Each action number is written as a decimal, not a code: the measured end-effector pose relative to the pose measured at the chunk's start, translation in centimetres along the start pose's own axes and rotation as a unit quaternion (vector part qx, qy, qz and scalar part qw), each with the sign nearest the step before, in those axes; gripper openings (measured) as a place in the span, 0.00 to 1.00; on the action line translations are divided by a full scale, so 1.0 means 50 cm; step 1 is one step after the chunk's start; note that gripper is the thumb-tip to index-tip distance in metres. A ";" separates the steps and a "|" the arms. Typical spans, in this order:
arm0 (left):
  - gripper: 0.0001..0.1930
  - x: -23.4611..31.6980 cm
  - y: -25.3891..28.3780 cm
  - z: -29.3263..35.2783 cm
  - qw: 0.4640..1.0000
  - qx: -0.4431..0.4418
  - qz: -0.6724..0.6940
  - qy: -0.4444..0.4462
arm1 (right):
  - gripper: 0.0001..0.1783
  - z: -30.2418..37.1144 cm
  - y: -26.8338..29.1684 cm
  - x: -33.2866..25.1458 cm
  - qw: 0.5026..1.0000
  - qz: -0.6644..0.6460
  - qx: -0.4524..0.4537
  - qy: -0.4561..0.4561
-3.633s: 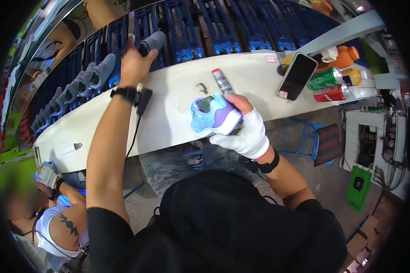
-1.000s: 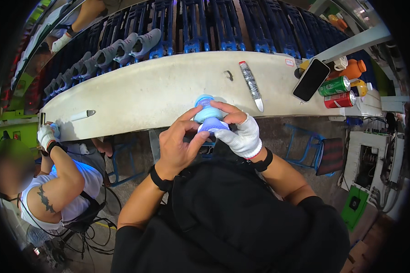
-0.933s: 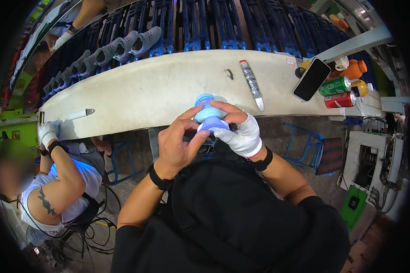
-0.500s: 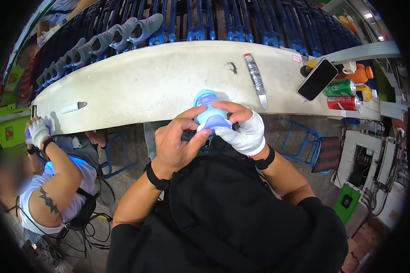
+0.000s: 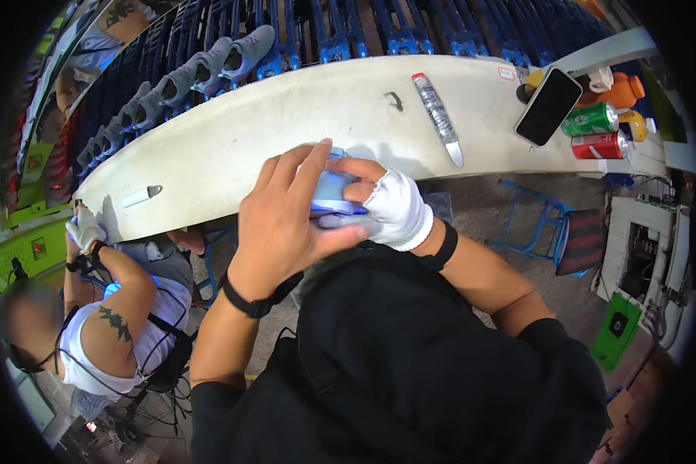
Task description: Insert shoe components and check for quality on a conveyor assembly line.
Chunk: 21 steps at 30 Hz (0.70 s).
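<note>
Between my two hands, close to the bench's near edge, is a light blue shoe (image 5: 331, 188) with a blue-violet rim at its lower side; much of it is covered by my fingers. My bare left hand (image 5: 282, 220) lies along the shoe's left side, fingers extended over it and the thumb reaching across below. From the right, my right hand (image 5: 394, 205) in a white glove with bare fingertips grips the shoe, its fingers bent over the top.
On the pale bench (image 5: 232, 155) lie a knife with a wrapped handle (image 5: 437, 116), a small dark strip (image 5: 394, 100), a phone (image 5: 547, 107), drink cans (image 5: 599, 145) and a white tool (image 5: 141, 196). Grey shoes (image 5: 209, 68) line a blue conveyor (image 5: 340, 35). A co-worker (image 5: 124, 325) sits left.
My left hand has shifted from pinching the shoe's near edge to lying flat along its side. The shoe has turned and tilted in my hands. The whole view has shifted slightly.
</note>
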<state>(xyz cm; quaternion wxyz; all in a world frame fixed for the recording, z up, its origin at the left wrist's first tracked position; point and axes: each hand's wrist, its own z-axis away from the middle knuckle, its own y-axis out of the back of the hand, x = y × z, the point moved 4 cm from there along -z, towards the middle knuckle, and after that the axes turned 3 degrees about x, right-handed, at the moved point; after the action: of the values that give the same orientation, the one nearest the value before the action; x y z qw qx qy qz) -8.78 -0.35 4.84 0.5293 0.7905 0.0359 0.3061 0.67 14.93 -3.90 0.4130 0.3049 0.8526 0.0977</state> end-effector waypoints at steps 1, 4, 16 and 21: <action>0.50 -0.007 -0.007 0.002 1.000 -0.003 0.011 0.015 | 0.19 0.009 0.002 -0.007 1.000 -0.005 0.007 -0.003; 0.50 -0.046 -0.010 0.023 0.997 -0.025 0.019 0.064 | 0.19 0.030 0.009 0.001 0.993 0.054 -0.041 -0.099; 0.40 -0.040 -0.034 0.098 0.993 0.055 0.017 0.105 | 0.30 0.021 0.013 0.006 0.972 0.091 -0.084 -0.200; 0.37 0.010 -0.024 0.071 0.995 -0.039 -0.019 0.090 | 0.37 0.033 0.031 0.027 0.942 0.187 -0.210 -0.186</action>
<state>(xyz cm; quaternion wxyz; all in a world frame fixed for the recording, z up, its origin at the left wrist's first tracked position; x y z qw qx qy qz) -6.21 -2.54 3.14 0.5600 0.7377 0.0864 0.3670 1.99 16.84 -5.18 0.5929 0.3776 0.6488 0.2914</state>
